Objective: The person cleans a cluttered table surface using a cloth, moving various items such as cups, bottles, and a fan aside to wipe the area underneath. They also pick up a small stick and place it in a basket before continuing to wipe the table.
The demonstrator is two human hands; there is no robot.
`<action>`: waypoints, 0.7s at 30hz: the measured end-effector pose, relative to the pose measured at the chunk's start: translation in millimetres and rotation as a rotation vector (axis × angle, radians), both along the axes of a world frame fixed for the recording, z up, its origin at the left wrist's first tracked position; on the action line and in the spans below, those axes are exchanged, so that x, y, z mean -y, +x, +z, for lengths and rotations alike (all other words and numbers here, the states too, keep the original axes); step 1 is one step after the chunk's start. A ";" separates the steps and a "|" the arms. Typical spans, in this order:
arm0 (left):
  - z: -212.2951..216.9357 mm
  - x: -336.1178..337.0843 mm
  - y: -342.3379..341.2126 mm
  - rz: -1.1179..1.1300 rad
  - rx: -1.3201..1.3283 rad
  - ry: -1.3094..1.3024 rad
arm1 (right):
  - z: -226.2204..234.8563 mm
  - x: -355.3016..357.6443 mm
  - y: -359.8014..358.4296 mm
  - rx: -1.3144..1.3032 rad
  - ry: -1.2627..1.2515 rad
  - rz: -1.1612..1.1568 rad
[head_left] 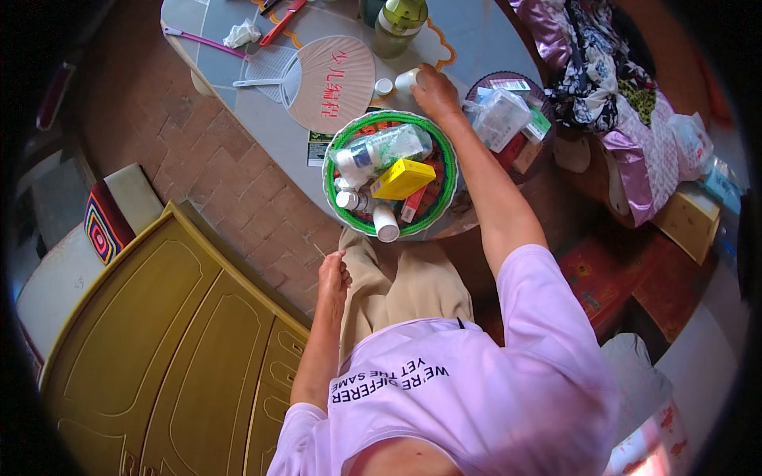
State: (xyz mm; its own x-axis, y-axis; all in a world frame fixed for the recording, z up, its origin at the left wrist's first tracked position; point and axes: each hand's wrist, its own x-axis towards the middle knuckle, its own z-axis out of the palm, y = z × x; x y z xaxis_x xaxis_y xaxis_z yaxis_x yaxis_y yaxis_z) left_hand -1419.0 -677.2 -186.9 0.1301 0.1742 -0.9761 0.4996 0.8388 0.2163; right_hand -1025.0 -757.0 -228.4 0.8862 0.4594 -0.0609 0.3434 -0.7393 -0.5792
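Observation:
My right hand (pixel 437 94) reaches over the table and is closed around a small white bottle (pixel 408 81). Just left of that bottle is a small round white cap or jar (pixel 383 87). My left hand (pixel 335 273) is low by my left thigh, its fingers closed on a thin stick (pixel 320 250) whose kind I cannot make out. Between my arms, at the table's near edge, a green-rimmed round basket (pixel 333 155) holds a yellow box (pixel 403 179), a white bottle lying on its side (pixel 386 223), other bottles and clear plastic packaging (pixel 409 143).
A round hand fan (pixel 337 83), a green drink bottle (pixel 398 28), red scissors or a knife (pixel 283 21), and a crumpled tissue (pixel 241 33) lie on the grey table (pixel 214 55). A purple tray (pixel 544 119) of packages stands right. An olive cabinet (pixel 159 341) is at left.

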 end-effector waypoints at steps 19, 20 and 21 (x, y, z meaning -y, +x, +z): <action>-7.9 -8.0 -15.6 0.006 -0.060 -0.003 | -11.8 -13.6 59.0 -0.068 -0.014 -0.141; -7.0 -8.5 -15.7 -0.001 -0.065 -0.002 | -12.0 -13.5 58.1 -0.077 -0.008 -0.137; -7.2 -9.0 -15.4 0.003 -0.061 -0.002 | -11.8 -12.5 57.1 -0.055 0.002 -0.129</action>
State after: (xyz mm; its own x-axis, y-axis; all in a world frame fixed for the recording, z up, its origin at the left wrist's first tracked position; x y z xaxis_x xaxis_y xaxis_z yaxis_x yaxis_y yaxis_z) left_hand -1434.4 -668.2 -194.2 0.0702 0.1728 -0.9825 0.5092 0.8407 0.1842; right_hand -967.8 -744.5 -240.2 0.9332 0.3420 -0.1103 0.2132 -0.7739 -0.5963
